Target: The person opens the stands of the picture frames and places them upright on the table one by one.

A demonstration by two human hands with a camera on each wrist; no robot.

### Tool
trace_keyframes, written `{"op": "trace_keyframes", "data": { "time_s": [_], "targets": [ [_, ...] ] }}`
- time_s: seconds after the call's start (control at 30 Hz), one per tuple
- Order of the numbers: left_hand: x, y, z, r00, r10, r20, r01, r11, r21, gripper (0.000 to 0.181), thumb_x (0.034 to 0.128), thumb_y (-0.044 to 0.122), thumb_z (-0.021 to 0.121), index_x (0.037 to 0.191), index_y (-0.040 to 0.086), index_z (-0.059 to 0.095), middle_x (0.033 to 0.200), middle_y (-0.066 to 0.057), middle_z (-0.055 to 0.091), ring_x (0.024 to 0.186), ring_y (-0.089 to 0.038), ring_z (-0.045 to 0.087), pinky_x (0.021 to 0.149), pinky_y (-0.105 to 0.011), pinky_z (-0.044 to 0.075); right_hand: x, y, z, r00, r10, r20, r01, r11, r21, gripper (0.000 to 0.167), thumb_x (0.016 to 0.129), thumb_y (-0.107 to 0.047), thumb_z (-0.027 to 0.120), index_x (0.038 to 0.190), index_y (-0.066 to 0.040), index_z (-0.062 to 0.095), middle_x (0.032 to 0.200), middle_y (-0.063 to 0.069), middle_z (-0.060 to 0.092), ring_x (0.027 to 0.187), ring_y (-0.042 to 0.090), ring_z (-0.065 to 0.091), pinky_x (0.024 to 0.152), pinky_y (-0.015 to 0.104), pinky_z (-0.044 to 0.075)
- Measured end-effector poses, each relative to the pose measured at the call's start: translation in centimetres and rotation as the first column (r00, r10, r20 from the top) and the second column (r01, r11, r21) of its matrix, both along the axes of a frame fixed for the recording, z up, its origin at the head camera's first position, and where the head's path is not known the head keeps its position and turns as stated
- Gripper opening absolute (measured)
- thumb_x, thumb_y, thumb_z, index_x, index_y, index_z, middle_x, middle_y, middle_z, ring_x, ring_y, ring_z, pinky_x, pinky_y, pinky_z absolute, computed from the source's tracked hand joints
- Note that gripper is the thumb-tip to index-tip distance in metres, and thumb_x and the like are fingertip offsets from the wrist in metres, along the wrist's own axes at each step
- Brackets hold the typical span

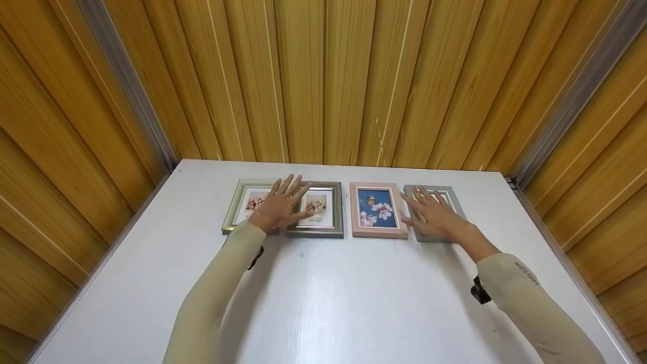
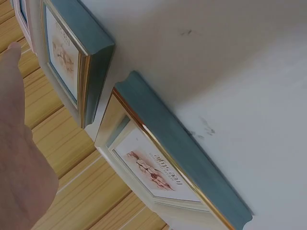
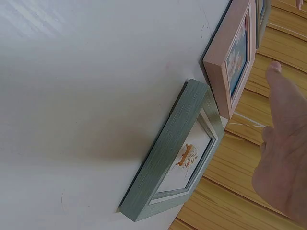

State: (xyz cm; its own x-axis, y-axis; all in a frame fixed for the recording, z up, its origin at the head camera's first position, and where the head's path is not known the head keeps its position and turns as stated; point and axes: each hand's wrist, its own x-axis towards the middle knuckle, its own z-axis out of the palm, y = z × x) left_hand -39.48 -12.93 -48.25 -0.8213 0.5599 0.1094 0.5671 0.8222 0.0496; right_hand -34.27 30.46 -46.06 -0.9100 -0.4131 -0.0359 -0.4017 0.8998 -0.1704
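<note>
Four picture frames lie in a row, so several in all: a gold-edged frame (image 1: 232,207) at the left, a dark silver frame (image 1: 337,210), a pink frame (image 1: 355,210) with blossoms and a bird, and a grey-green frame (image 1: 457,202) at the right. Fingers spread, my left hand (image 1: 280,205) is over the two left frames and partly covers both. My right hand (image 1: 437,217), also spread, is over the grey-green frame, its thumb near the pink one. In the wrist views, the gold-edged frame (image 2: 168,129) and grey-green frame (image 3: 168,153) appear beside the hands. Contact cannot be made out.
The frames lie near the far edge of a white table (image 1: 323,303). Wood-patterned panels (image 1: 323,81) stand behind it and along both sides, with grey metal posts (image 1: 126,76) at the corners.
</note>
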Motion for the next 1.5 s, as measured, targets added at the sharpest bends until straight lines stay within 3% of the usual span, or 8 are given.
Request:
{"op": "trace_keyframes", "data": {
  "time_s": [0.57, 1.0, 1.5],
  "targets": [
    [0.3, 0.4, 0.4, 0.999, -0.009, 0.048, 0.008, 1.0, 0.018, 0.087, 0.0993, 0.063, 0.048, 0.165, 0.017, 0.016, 0.172, -0.015, 0.009, 0.16, -0.036, 0.004, 0.13, -0.055, 0.003, 0.1, 0.7, -0.9, 0.999, -0.021, -0.023, 0.021, 1.0, -0.017, 0.075, 0.104, -0.053, 0.046, 0.163, -0.012, 0.023, 0.168, 0.026, 0.015, 0.157, 0.046, 0.007, 0.124, 0.068, 0.003],
    [0.3, 0.2, 0.0, 0.997, 0.014, 0.08, -0.014, 1.0, -0.002, 0.086, 0.1001, 0.063, 0.046, 0.165, 0.018, 0.013, 0.173, -0.016, 0.007, 0.16, -0.036, 0.001, 0.13, -0.054, 0.0, 0.3, 0.7, -0.3, 0.999, -0.038, 0.002, 0.039, 0.999, -0.015, 0.075, 0.105, -0.054, 0.043, 0.164, -0.015, 0.018, 0.169, 0.025, 0.01, 0.157, 0.047, 0.006, 0.125, 0.066, -0.001],
    [0.7, 1.8, 0.8, 0.997, -0.03, 0.072, 0.033, 0.999, -0.031, 0.084, 0.1016, 0.062, 0.043, 0.166, 0.017, 0.012, 0.173, -0.016, 0.005, 0.16, -0.037, 0.002, 0.129, -0.058, 0.003, 1.0, 2.5, -0.5, 0.999, -0.037, -0.015, 0.036, 0.999, -0.015, 0.074, 0.105, -0.052, 0.045, 0.163, -0.01, 0.024, 0.166, 0.031, 0.016, 0.156, 0.05, 0.009, 0.124, 0.067, 0.002]
  ]
}}
